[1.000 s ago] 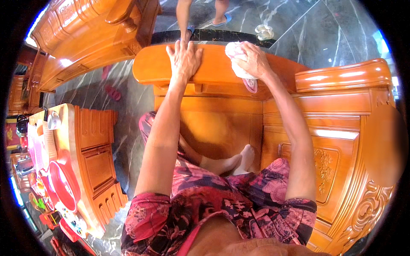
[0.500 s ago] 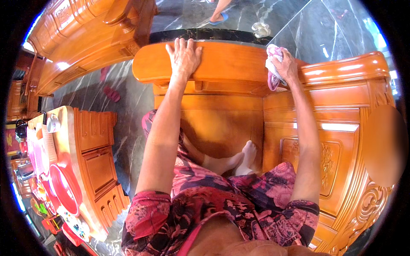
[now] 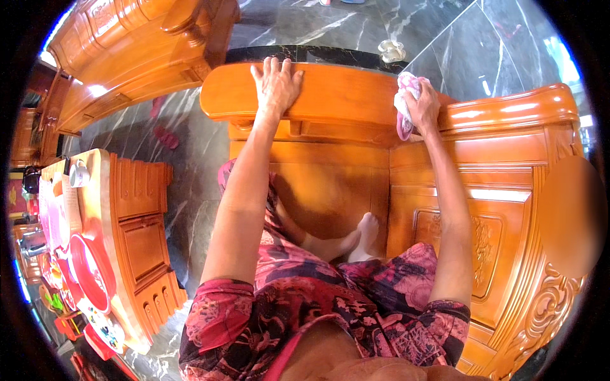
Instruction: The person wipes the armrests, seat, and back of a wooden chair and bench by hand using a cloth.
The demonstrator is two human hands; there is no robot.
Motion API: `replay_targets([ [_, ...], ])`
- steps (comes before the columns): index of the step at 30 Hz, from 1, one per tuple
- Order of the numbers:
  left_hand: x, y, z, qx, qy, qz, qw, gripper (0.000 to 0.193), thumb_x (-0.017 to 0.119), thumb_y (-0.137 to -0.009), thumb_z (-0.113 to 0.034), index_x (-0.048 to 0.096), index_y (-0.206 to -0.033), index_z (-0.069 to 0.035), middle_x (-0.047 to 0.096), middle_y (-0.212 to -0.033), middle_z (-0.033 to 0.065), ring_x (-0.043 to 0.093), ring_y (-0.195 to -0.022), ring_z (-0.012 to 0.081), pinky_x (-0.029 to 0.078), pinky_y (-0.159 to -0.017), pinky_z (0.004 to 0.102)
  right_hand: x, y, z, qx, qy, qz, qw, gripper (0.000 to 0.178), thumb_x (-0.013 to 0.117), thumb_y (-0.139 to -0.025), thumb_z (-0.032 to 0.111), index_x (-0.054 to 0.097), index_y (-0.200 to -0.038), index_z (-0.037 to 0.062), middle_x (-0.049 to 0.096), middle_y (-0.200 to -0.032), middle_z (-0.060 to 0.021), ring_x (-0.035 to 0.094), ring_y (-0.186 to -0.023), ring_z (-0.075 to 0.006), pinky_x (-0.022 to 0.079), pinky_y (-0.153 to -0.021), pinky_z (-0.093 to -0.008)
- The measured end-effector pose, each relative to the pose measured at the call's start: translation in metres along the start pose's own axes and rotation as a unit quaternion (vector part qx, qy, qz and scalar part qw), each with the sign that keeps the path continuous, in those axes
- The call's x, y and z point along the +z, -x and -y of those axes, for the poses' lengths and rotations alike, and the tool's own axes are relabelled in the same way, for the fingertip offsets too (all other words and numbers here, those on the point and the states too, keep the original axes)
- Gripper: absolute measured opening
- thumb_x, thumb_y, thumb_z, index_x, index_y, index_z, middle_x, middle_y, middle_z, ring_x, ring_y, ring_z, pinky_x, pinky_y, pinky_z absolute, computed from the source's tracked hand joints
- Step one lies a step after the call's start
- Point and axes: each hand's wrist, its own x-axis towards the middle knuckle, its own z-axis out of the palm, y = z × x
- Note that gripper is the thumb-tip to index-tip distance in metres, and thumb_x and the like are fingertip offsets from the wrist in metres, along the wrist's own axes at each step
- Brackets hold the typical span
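Observation:
My left hand [image 3: 278, 91] lies flat on the orange wooden armrest [image 3: 343, 92], its fingers spread toward the far edge. At the armrest's right end, my right hand [image 3: 424, 106] grips a bunched pink-and-white cloth [image 3: 405, 101]. The cloth is at the corner where the armrest meets the wooden backrest [image 3: 502, 109]. Part of the cloth lies hidden behind my fingers. Below my arms, my feet in pale socks [image 3: 363, 238] rest on the wooden seat [image 3: 330, 184].
On the left, a wooden table [image 3: 105, 209] carries a red basin [image 3: 95, 273] and a white cup [image 3: 79, 174]. Another carved wooden seat [image 3: 133, 70] stands at the far left. Dark red slippers [image 3: 166, 138] and white shoes [image 3: 391, 51] lie on the grey marbled floor [image 3: 356, 25].
Both hands keep nearly the same places, the right still holding the cloth. The other person's leg at the top has mostly moved out of view; the view has shifted slightly.

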Motion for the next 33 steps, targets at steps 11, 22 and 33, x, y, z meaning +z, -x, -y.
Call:
replay_targets([
  [11,-0.003,0.0,-0.001,-0.003,0.013,0.012,1.0,0.047,0.052,-0.093,-0.043,0.057,-0.124,-0.009,0.054,-0.126,0.0128,0.041,-0.129,0.0314,0.023,-0.106,0.063,-0.001,0.001,0.0,-0.008,-0.005,-0.014,1.0,0.055,0.069,-0.075,0.038,0.06,-0.112,-0.0015,0.06,-0.118,-0.0228,0.056,-0.111,-0.0388,0.043,-0.095,-0.0468],
  [22,-0.002,0.0,-0.002,0.004,0.002,-0.001,1.0,0.043,0.052,-0.093,-0.041,0.058,-0.122,-0.01,0.055,-0.122,0.0115,0.044,-0.127,0.0308,0.026,-0.105,0.063,0.004,0.023,0.047,-0.011,0.0,0.014,1.0,0.061,0.071,-0.073,0.038,0.057,-0.119,0.0,0.056,-0.126,-0.0235,0.048,-0.121,-0.0401,0.035,-0.101,-0.0517],
  [33,-0.002,-0.001,-0.002,0.0,0.029,0.011,1.0,0.042,0.052,-0.092,-0.04,0.057,-0.119,-0.008,0.053,-0.126,0.0134,0.04,-0.13,0.0326,0.024,-0.106,0.0625,0.007,0.018,0.082,-0.069,-0.03,0.096,0.992,0.067,0.068,-0.076,0.049,0.053,-0.127,0.008,0.05,-0.133,-0.0179,0.038,-0.13,-0.0404,0.03,-0.103,-0.0582],
])
